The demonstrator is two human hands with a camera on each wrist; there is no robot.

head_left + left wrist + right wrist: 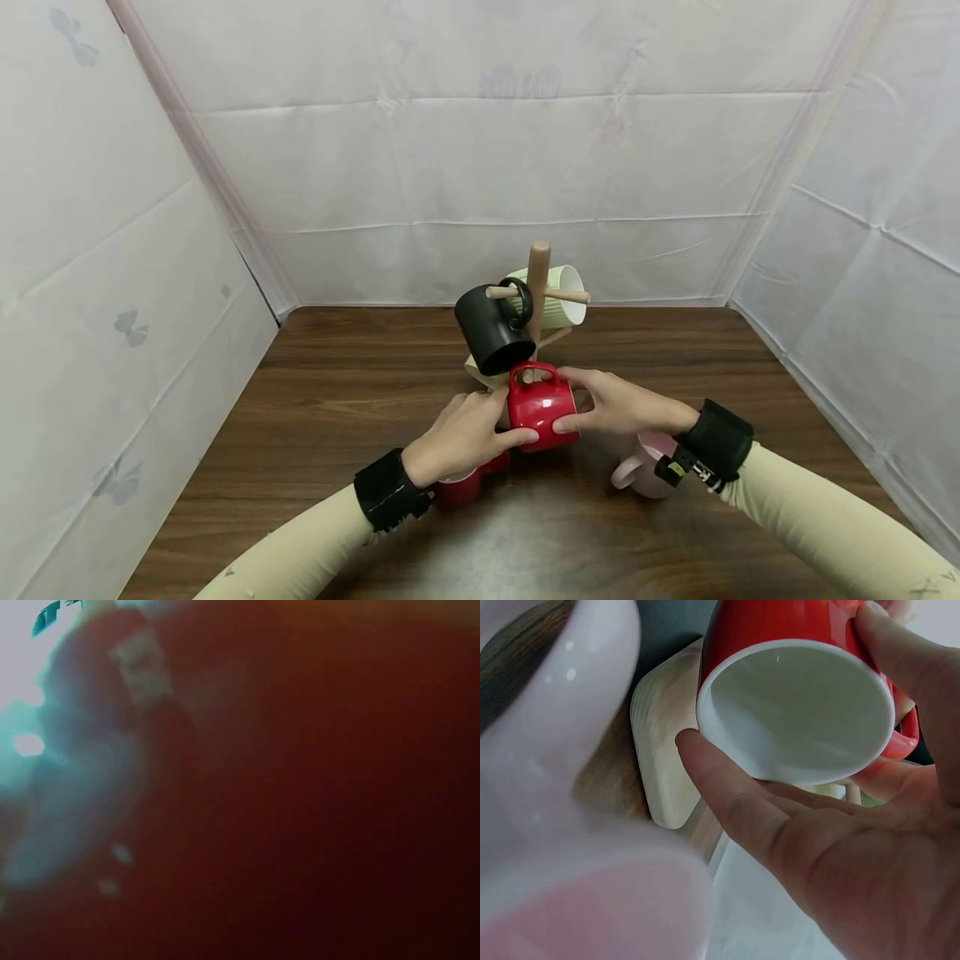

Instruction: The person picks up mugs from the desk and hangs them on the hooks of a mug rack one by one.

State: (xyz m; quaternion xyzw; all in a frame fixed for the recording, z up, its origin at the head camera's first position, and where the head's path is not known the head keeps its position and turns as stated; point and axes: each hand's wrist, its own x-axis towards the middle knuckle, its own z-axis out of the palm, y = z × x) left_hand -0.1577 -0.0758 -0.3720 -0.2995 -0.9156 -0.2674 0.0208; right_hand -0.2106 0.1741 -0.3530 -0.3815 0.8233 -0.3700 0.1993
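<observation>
Both hands hold a glossy red mug (542, 410) in front of a wooden mug tree (538, 267). Its handle points up toward the tree, and its white inside (795, 712) faces the right hand. My left hand (463, 433) grips the closed end, thumb on the near side. From the right, my right hand (626, 404) has its thumb on the near side and fingers around the rim. A black mug (491, 329) hangs by its handle just above. Dark red blur fills most of the left wrist view.
A pale green ribbed mug (558, 312) hangs behind the post. On the brown table (337, 358), a second red mug (459, 490) sits under the left wrist and a pink mug (648, 471) under the right. The tree's wooden base (664, 742) shows in the right wrist view.
</observation>
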